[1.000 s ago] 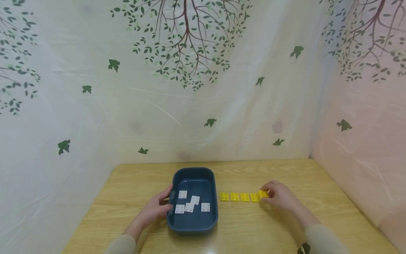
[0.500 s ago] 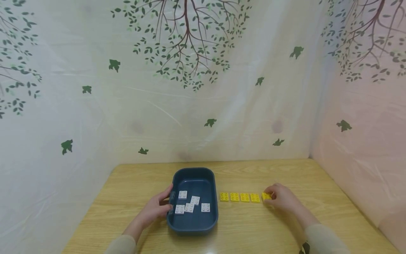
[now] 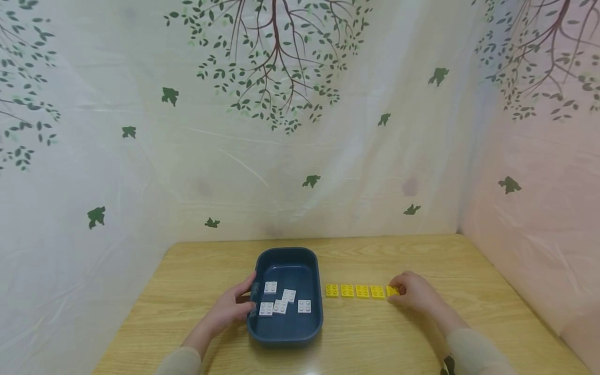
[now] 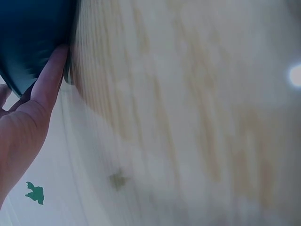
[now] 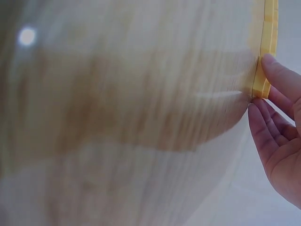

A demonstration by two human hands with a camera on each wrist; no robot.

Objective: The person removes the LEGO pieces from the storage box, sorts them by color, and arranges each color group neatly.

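Observation:
My left hand (image 3: pixel 232 304) holds the left side of a dark blue tray (image 3: pixel 286 336). In the left wrist view, the thumb (image 4: pixel 49 77) lies along the tray's outer wall (image 4: pixel 35 42). Several white toy bricks (image 3: pixel 266 309) with four-stud tops lie inside, two of them overlapping. Right of the tray, several yellow toy bricks (image 3: pixel 362 291) form a straight row on the table. My right hand (image 3: pixel 414 294) pinches the yellow brick (image 3: pixel 391 291) at the row's right end, partly covering it. The right wrist view shows thumb and fingers at that end brick (image 5: pixel 260 87), down at the tabletop.
The light wooden table (image 3: pixel 356 344) ends at a pale curtain (image 3: pixel 300 156) printed with branches and green leaves. The curtain also closes in the left and right sides.
The right hand has lowered the last yellow brick from over the row's end to the table, shifting right, then nudged it left toward its neighbour. The left hand and tray have stayed still.

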